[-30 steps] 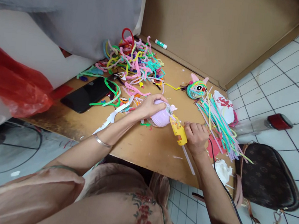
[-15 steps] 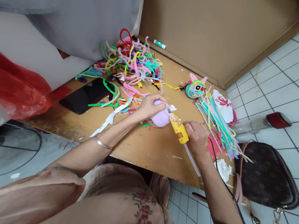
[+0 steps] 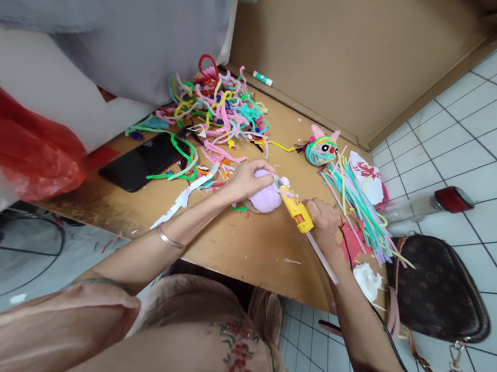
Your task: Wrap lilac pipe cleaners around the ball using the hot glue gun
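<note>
My left hand (image 3: 251,180) is closed round a rounded lilac piece (image 3: 267,198) that looks wound with pipe cleaners; its fingers hide the far side. In my right hand (image 3: 322,220) is a yellow glue gun (image 3: 295,210), with a clear glue stick (image 3: 321,257) poking out of its back. The gun's nozzle meets the upper right of the lilac piece, where a greyish patch and a small pink bit show. Whether glue is coming out is too small to tell.
A heap of coloured pipe cleaners (image 3: 221,103) and a black phone (image 3: 140,161) lie left. A finished-looking animal head (image 3: 321,149), straight pipe cleaners (image 3: 357,206), crumpled white paper (image 3: 368,281) and a brown bag (image 3: 439,289) are right. A glue stick tube (image 3: 262,78) lies by the cardboard.
The view has shifted slightly. My hands keep their hold on the lilac piece and the glue gun, and the nozzle stays at its upper right, with the gun tilted a little differently.
</note>
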A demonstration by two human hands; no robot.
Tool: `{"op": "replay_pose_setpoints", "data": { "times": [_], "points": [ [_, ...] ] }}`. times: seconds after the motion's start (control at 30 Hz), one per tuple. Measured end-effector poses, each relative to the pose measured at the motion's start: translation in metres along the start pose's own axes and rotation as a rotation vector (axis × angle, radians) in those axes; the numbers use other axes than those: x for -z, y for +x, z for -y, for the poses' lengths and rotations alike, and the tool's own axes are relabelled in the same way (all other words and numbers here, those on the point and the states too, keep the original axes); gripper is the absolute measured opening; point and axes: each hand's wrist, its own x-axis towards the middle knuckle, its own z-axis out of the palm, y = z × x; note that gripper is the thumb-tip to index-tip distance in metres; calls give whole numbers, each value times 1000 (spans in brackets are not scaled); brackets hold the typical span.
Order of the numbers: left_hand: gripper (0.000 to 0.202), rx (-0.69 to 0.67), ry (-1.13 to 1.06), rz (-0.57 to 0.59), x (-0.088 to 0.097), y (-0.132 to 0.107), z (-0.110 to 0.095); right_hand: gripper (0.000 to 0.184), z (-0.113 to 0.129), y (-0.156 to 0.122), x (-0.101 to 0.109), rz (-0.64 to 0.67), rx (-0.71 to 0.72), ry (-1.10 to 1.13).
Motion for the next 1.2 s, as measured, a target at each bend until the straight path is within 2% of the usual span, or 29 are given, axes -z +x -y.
{"op": "replay_pose_setpoints", "data": {
  "times": [0.13, 0.27, 0.4, 0.53, 0.7, 0.83, 0.93, 1.07, 1.2],
  "points": [
    [23, 24, -32, -26, 0, 0, 0, 22, 7, -6, 4, -39, 1, 39],
    [23, 26, -42, -11, 0, 0, -2, 24, 11, -15, 7, -43, 19, -46],
    [23, 21, -41, -4, 0, -1, -2, 26, 7, -14, 1, -37, 28, -143],
    [21, 40, -48, -21, 1, 0, -3, 26, 1, -6, -5, -25, 41, -121],
    [21, 21, -51, -25, 1, -1, -3, 27, 12, -6, -1, 6, -84, 2],
    [20, 12, -46, -41, -1, -1, -1, 28, 25, -16, 3, -2, -168, 0],
    [20, 3, -48, -41, -2, -1, 0, 27, 27, -18, 5, 29, -182, -21],
    [20, -25, -31, -32, -1, -1, 2, 24, 26, -7, 10, 95, -165, -33],
    [21, -30, 1, -44, -4, 0, 6, 19, 34, 7, 22, 208, -266, -69]
  ]
}}
